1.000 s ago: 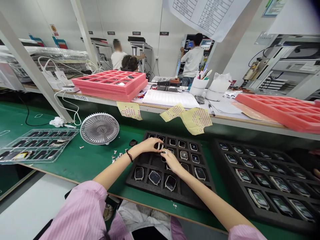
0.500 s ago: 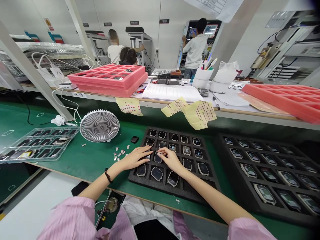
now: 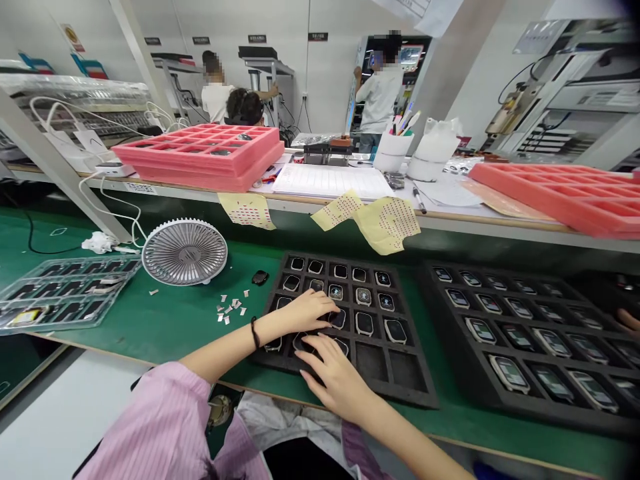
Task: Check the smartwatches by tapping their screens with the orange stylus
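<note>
A black foam tray (image 3: 414,380) of square pockets holds several watches in front of me. My left hand (image 3: 311,312) lies over its middle, fingers stretched out and fingertips at a dark-screened watch (image 3: 339,319). Just below it, my right hand (image 3: 334,375) hovers over the front row with its fingers apart, partly covering the watches there. Neither hand shows anything held. Two front pockets at the right hold no watch. Several small pale pieces (image 3: 235,303) and a small black object (image 3: 260,277) lie left of the tray.
A round fan (image 3: 185,251) stands left, beside a clear plastic tray (image 3: 107,303) of parts. Another black tray (image 3: 453,373) of watches is at the right, with a person's hand (image 3: 628,319) near its far edge. Pink trays (image 3: 200,160) rest on the shelf (image 3: 300,203).
My left hand has moved right across the tray. My right hand has come down toward the front row and its fingers have spread. The view has shifted slightly; a person's hand now shows at the right.
</note>
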Demonstrator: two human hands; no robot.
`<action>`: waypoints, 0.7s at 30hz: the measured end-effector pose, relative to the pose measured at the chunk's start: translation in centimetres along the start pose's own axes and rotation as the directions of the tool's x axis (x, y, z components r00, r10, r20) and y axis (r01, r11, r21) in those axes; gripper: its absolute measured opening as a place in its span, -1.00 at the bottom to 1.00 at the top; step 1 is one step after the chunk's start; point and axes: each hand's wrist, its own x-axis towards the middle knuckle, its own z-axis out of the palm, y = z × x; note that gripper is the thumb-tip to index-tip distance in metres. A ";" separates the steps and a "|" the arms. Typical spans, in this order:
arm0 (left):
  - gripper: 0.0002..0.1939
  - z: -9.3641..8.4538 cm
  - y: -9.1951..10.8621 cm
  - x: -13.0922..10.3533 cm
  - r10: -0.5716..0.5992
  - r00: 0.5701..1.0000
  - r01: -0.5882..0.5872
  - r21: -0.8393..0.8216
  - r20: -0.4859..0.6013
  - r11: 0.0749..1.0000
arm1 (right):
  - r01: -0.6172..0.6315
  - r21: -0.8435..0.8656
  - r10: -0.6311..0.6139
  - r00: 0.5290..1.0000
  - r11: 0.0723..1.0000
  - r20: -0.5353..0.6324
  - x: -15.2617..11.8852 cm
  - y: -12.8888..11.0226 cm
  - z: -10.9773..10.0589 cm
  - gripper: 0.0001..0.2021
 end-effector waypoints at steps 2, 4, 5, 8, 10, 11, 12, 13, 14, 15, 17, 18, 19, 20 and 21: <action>-0.65 -0.6 0.6 1.8 0.036 0.995 -0.042 0.063 0.091 0.997 | -0.010 0.022 0.010 1.000 1.000 0.004 -0.7 0.1 0.0 -0.72; -0.52 -1.1 1.1 3.0 0.049 0.989 -0.066 0.118 0.140 0.991 | -0.052 0.049 0.052 0.999 0.997 0.011 -1.3 0.5 -0.2 -0.71; -0.44 -1.4 1.2 3.4 0.057 0.986 -0.078 0.136 0.156 0.988 | -0.076 0.064 0.075 0.997 0.995 0.016 -1.5 0.7 -0.2 -0.71; -0.32 -1.8 1.3 3.9 0.078 0.980 -0.104 0.131 0.186 0.986 | -0.118 0.110 0.116 0.993 0.987 0.023 -1.8 1.0 -0.3 -0.71; -0.35 -1.8 0.9 4.0 0.092 0.977 -0.107 0.071 0.192 0.992 | -0.130 0.140 0.129 0.991 0.982 0.016 -1.8 1.1 -0.1 -0.72; -0.37 -1.9 0.7 4.0 0.092 0.978 -0.097 0.021 0.187 0.995 | -0.137 0.155 0.137 0.991 0.978 0.013 -1.8 1.1 -0.1 -0.72; -0.40 -1.9 0.4 4.1 0.083 0.981 -0.077 -0.045 0.175 0.996 | -0.145 0.171 0.145 0.989 0.975 0.010 -1.8 1.2 0.0 -0.72; -0.44 -2.0 0.1 4.1 0.064 0.986 -0.044 -0.128 0.157 0.991 | -0.153 0.186 0.155 0.988 0.970 0.007 -1.8 1.2 0.0 -0.72; -0.46 -2.0 -0.1 4.3 0.035 0.991 -0.006 -0.220 0.131 0.976 | -0.161 0.202 0.164 0.986 0.966 0.004 -1.8 1.3 0.0 -0.73; -0.49 -2.1 -0.1 4.5 0.006 0.995 0.025 -0.307 0.098 0.951 | -0.167 0.218 0.171 0.985 0.962 0.003 -1.9 1.3 0.0 -0.73; -0.51 -2.3 0.3 5.1 -0.028 0.999 0.035 -0.424 0.023 0.905 | -0.179 0.242 0.184 0.983 0.954 0.003 -1.9 1.3 -0.1 -0.73; -0.52 -2.3 0.7 5.4 -0.020 1.000 0.015 -0.433 -0.007 0.901 | -0.184 0.250 0.189 0.982 0.951 0.004 -1.9 1.3 -0.2 -0.73; -0.54 -2.3 1.3 5.8 0.000 1.000 -0.011 -0.399 -0.027 0.917 | -0.187 0.254 0.192 0.981 0.949 0.004 -1.9 1.3 -0.3 -0.73; -0.56 -2.2 1.9 6.2 0.029 0.999 -0.037 -0.330 -0.031 0.943 | -0.189 0.256 0.195 0.981 0.948 0.003 -1.9 1.3 -0.3 -0.74; -0.58 -2.0 2.5 6.6 0.059 0.998 -0.061 -0.239 -0.015 0.969 | -0.190 0.255 0.196 0.981 0.948 0.001 -1.9 1.2 -0.3 -0.74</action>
